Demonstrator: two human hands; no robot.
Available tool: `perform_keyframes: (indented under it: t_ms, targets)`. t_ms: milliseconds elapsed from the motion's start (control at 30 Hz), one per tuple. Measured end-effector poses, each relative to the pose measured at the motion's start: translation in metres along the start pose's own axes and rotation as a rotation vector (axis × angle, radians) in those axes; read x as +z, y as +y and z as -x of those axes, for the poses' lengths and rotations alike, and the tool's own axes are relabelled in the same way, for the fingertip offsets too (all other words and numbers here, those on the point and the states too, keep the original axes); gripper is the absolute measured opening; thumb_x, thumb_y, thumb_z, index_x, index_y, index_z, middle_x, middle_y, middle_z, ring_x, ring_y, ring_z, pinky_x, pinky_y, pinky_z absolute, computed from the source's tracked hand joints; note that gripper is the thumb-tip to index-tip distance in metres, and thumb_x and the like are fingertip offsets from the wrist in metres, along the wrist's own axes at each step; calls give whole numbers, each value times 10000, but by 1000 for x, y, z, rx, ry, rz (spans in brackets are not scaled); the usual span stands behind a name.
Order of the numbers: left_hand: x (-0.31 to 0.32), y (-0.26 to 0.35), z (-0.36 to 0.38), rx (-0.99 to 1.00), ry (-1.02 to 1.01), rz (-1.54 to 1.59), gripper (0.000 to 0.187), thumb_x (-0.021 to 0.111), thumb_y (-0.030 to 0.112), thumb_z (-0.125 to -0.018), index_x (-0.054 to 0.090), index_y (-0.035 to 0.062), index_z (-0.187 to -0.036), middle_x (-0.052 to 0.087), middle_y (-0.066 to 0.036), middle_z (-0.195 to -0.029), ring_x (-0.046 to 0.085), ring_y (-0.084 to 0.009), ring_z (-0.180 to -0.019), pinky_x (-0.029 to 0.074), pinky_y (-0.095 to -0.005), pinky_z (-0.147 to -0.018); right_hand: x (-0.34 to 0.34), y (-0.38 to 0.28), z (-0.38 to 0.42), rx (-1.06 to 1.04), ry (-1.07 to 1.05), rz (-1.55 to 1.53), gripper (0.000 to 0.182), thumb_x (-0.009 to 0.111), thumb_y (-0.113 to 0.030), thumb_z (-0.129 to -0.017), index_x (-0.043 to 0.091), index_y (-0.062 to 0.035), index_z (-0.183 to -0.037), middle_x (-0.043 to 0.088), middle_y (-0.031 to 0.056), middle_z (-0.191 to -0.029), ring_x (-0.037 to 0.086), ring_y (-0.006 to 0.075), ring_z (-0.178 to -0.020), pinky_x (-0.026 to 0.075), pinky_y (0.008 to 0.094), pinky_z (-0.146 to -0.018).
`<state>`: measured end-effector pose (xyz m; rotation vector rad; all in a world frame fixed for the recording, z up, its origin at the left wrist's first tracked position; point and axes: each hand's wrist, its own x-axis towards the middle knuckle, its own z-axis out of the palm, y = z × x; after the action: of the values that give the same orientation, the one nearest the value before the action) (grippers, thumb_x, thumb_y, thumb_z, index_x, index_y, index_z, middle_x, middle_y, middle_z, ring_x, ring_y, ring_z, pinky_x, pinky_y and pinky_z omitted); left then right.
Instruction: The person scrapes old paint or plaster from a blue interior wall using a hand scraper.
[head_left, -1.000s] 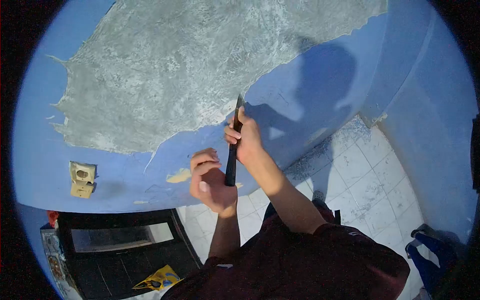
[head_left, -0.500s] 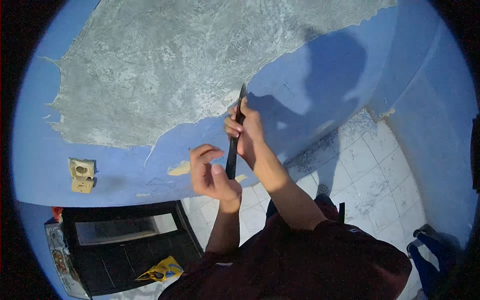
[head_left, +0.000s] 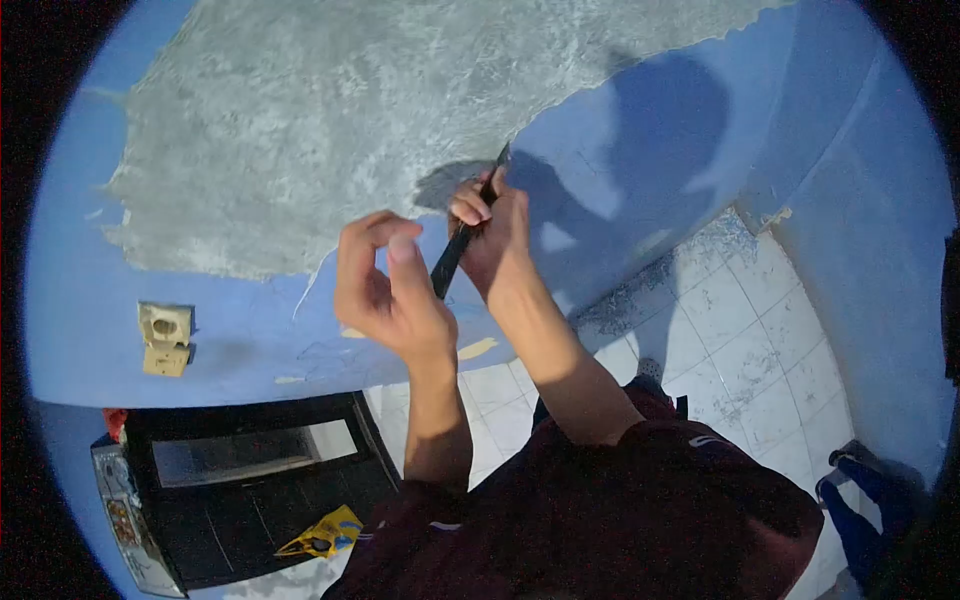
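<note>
My right hand [head_left: 497,238] is wrapped round the middle of a long dark knife-like blade [head_left: 452,262], whose exact kind I cannot make out. Its narrow tip slants up to the wall, at the border between blue paint [head_left: 570,150] and bare grey plaster [head_left: 260,140]. My left hand [head_left: 388,290] is open beside the blade's lower end, thumb raised and fingers loosely curled, with nothing in it. Whether it touches that end is hidden.
A cream wall socket [head_left: 165,338] sits low on the left. Below it stands a black cabinet-like piece [head_left: 215,520] with a yellow plastic bag [head_left: 335,530] on it. Debris dusts the white floor tiles [head_left: 750,330]. Blue cloth [head_left: 865,510] lies at right.
My right hand and the blade have moved slightly up along the paint edge, and the blade leans more. My left hand has moved up and left.
</note>
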<state>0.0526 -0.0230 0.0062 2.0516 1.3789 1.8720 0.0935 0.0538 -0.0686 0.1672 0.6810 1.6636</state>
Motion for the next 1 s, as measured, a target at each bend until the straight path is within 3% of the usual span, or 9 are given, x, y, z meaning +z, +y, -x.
perform_keyframes:
  t_ms: [200, 333, 400, 467, 500, 533, 567, 800, 1000]
  targets:
    - [-27, -44, 38, 43, 51, 28, 193, 504, 83, -878, 562, -46, -747, 573, -116, -768, 520, -190, -743, 414, -306, -701, -28, 7, 4, -103, -119, 291, 339, 436, -372, -986, 452, -91, -797, 375, -4, -615, 310, 99, -431, 262, 252, -407]
    - [-60, -112, 116, -362, 234, 39, 353, 453, 212, -940, 588, -44, -737, 597, -91, -740, 534, -168, -734, 421, -309, -691, -44, -2, 9, -102, -110, 511, 354, 434, -382, -988, 445, -103, -770, 403, -5, -612, 298, 96, -406, 259, 258, -408]
    - [-93, -174, 172, -661, -170, -226, 398, 459, 256, -938, 602, -31, -700, 606, -87, -680, 543, -171, -627, 431, -333, -603, -48, -6, 7, -126, -47, 589, 368, 432, -373, -991, 437, -103, -741, 396, -2, -598, 303, 99, -399, 265, 263, -399]
    - [-133, -216, 213, -815, -1036, -406, 338, 513, 226, -908, 649, -10, -707, 616, -95, -656, 540, -190, -512, 432, -358, -488, -50, -12, 5, -162, -20, 651, 373, 433, -374, -990, 436, -101, -736, 393, 0, -596, 311, 102, -398, 268, 267, -394]
    - [-173, -279, 260, -1189, -1541, -82, 240, 568, 214, -879, 690, 9, -850, 643, -115, -695, 564, -209, -479, 439, -347, -426, -51, -15, 3, -197, 9, 706, 378, 435, -375, -989, 435, -99, -731, 390, 2, -594, 318, 104, -397, 271, 271, -390]
    - [-169, -222, 244, -1766, -1688, -179, 235, 606, 201, -860, 676, 26, -1001, 667, -136, -761, 625, -239, -536, 493, -336, -449, -56, -20, -2, -199, -10, 740, 407, 463, -407, -975, 426, -94, -718, 379, 27, -547, 355, 139, -395, 299, 301, -382]
    - [-176, -209, 261, -1614, -1934, -315, 299, 610, 237, -879, 629, 13, -1077, 676, -162, -831, 665, -274, -625, 539, -360, -521, -55, -20, -2, -203, -6, 747, 407, 463, -407, -975, 426, -94, -718, 379, 27, -547, 355, 139, -395, 299, 301, -382]
    - [-245, -238, 470, -1575, -1171, 6, 300, 610, 246, -883, 628, 10, -1067, 675, -166, -842, 670, -275, -645, 545, -368, -539, -54, -22, -4, -313, 80, 947, 376, 472, -381, -978, 412, -95, -742, 378, 21, -527, 361, 140, -365, 305, 309, -359]
    - [-257, -251, 532, -1622, -995, 28, 302, 609, 255, -887, 627, 7, -1058, 675, -169, -851, 674, -277, -663, 550, -375, -555, -46, -38, -10, -431, -39, 1122, 376, 467, -365, -984, 412, -96, -727, 374, 13, -469, 359, 127, -342, 305, 299, -338]
